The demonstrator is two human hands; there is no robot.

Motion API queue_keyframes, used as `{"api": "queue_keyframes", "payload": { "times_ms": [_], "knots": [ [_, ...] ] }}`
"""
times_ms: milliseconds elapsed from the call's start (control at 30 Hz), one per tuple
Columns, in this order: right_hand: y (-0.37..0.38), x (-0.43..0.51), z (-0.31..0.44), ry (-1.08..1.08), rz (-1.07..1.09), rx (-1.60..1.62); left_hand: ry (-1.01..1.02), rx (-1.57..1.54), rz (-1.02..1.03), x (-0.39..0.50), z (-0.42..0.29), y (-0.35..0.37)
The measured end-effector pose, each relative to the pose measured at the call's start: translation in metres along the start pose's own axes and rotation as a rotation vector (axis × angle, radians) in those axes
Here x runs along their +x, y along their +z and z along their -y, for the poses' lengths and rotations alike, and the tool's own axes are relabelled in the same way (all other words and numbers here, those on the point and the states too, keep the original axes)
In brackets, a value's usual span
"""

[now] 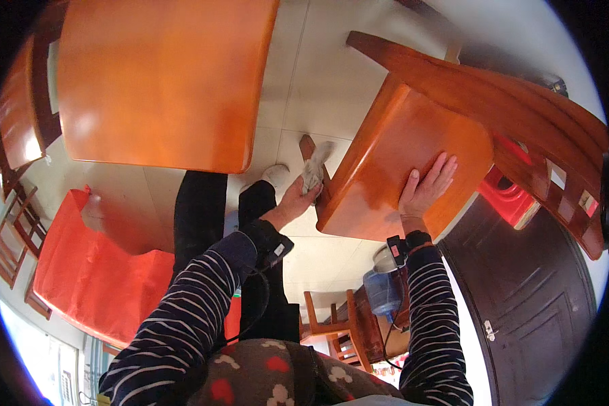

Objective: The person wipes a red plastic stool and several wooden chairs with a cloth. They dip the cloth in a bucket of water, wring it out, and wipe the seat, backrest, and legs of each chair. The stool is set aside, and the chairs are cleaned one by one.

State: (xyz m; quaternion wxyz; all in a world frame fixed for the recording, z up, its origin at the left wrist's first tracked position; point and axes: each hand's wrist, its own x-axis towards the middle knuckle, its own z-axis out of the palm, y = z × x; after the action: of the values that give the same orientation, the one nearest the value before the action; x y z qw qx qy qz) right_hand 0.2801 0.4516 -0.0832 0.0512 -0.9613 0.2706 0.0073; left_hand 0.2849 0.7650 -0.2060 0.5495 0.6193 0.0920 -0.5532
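Observation:
A wooden chair with a glossy orange-brown seat [365, 152] stands before me, its slatted back [467, 91] toward the upper right. My right hand [426, 188] lies on the seat with the fingers spread and holds nothing. Bunched in my left hand [298, 200] is a crumpled grey-white cloth [314, 170]. It is against a wooden leg [307, 144] of the chair, below the front edge of the seat. The cloth's upper end is blurred, and it hides part of the leg.
A wooden table [162, 86] fills the upper left, near my legs. A red cloth cover [111, 269] drapes something at the lower left. Behind me are a wooden stool [335, 325] and a blue water bottle [383, 294]. A dark door [528, 299] stands at the right.

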Motion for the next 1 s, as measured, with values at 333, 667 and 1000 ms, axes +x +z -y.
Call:
{"api": "queue_keyframes", "payload": {
  "times_ms": [333,667,1000],
  "knots": [
    [0.003,0.000,0.000,-0.033,0.016,0.065,0.076,0.488,-0.020,0.159,0.129,-0.031],
    [-0.002,0.001,0.007,-0.012,0.013,0.014,-0.046,0.044,-0.156,0.097,0.010,-0.013],
    [-0.005,0.000,0.006,0.024,0.057,-0.002,0.683,-0.412,0.013,0.200,-0.273,0.020]
  ]
}}
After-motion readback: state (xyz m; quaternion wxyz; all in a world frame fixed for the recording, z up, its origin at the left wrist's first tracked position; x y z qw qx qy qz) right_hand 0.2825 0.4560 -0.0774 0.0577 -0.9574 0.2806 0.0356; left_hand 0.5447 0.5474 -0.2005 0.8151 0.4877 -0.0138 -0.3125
